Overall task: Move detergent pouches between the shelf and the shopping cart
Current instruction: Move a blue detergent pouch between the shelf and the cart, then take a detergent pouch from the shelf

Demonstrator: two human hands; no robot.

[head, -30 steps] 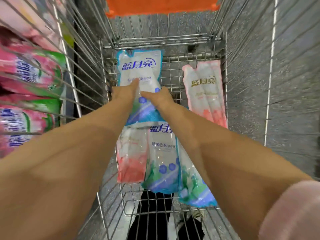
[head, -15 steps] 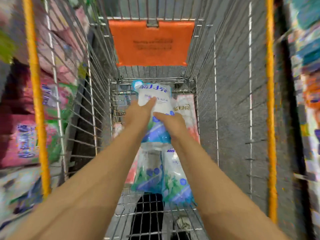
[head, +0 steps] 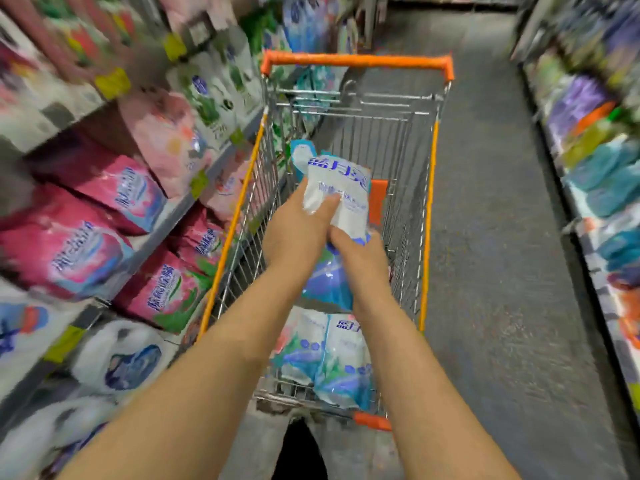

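Head view: one shopping cart (head: 429,220), wire-sided with orange rim trim, stands in the aisle with its left side just beside the shelf (head: 166,216). One blue-and-white detergent pouch (head: 341,188) is held above the basket, about midway between the cart's side rims, its printed top end towards the far orange bar (head: 356,60). Two hands grip it. The left hand (head: 298,230) holds the pouch's left edge, thumb pressed flat across the printed face. The right hand (head: 363,261) holds the lower right portion, thumb lying on the face. The remaining fingers of both hands wrap behind the pouch and are hidden. Inside the basket, at the near end, two more blue-and-white pouches (head: 332,358) lie flat side by side, touching. A paler pouch edge shows to their left, mostly covered by the left forearm, so its type cannot be told. One orange panel (head: 379,199) shows behind the held pouch, partly hidden by it. The shelf carries several pink bags (head: 79,244) and white bags (head: 117,362) in tiers; motion blur prevents an exact count. A second shelf run (head: 595,168) along the right edge is cut off and too blurred to identify its stock.
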